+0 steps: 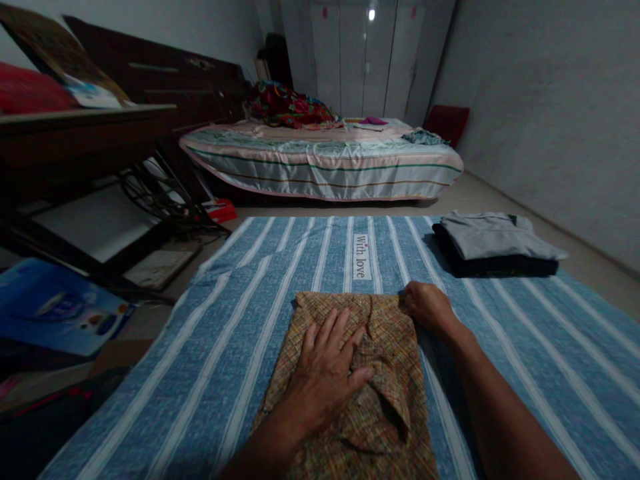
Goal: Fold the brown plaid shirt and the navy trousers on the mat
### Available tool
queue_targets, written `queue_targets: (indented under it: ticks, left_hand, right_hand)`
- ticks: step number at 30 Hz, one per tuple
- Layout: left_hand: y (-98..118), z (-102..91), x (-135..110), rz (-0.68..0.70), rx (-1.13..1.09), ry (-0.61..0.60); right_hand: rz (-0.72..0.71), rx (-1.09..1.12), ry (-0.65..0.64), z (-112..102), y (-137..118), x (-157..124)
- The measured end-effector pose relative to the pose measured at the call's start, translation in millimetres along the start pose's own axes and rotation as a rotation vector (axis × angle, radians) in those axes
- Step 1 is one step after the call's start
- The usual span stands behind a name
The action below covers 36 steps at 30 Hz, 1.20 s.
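A folded brown checked shirt (390,407) lies collar-up on a blue-and-white striped sheet (240,320) in front of me. My left hand (327,367) rests flat on the shirt, fingers spread and open. My right hand (425,303) is curled at the shirt's far right corner, fingers closed on the fabric edge. A folded stack of clothes, grey on top of black (495,243), sits on the sheet at the far right.
A bed with striped covers (325,160) and a heap of colourful cloth (287,103) stands beyond. A dark wooden table (75,140) with wires underneath is at left, a blue box (55,303) below it. White wardrobes (365,53) line the back wall.
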<state>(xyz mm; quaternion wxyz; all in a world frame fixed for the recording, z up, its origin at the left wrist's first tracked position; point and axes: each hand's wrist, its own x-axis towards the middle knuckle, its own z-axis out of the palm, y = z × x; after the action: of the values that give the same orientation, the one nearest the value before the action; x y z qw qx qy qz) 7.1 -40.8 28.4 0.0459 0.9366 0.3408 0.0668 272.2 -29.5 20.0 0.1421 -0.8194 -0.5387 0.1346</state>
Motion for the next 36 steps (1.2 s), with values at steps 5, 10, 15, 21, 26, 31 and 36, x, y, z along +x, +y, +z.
queue_targets:
  ticks: [5,10,15,21,26,31,36]
  left_hand:
    - [-0.8,2.4,0.2,-0.002,0.007,0.019]
    - [0.0,2.6,0.7,-0.004,0.019,0.025]
    - [0.3,0.2,0.8,0.007,0.023,0.014]
    - [0.0,0.2,1.2,-0.003,0.019,0.021]
    - [-0.1,1.5,1.2,-0.003,0.027,0.000]
    - [-0.9,3.3,0.5,0.009,0.039,0.018]
    - [0.2,2.1,0.5,-0.003,0.042,0.002]
  right_hand:
    - [-0.007,0.105,-0.012,-7.9,3.1,-2.9]
    - [-0.032,0.273,-0.114,-10.3,0.2,-5.7]
    - [-0.033,0.309,-0.112,-4.5,1.8,-2.6]
    - [-0.069,0.326,-0.122,-6.7,7.5,-3.3]
    - [-0.132,0.277,-0.098,-3.1,13.3,-0.4]
    - [-0.146,0.272,-0.064,3.2,18.2,1.8]
    - [-0.161,0.294,-0.058,3.2,18.7,0.3]
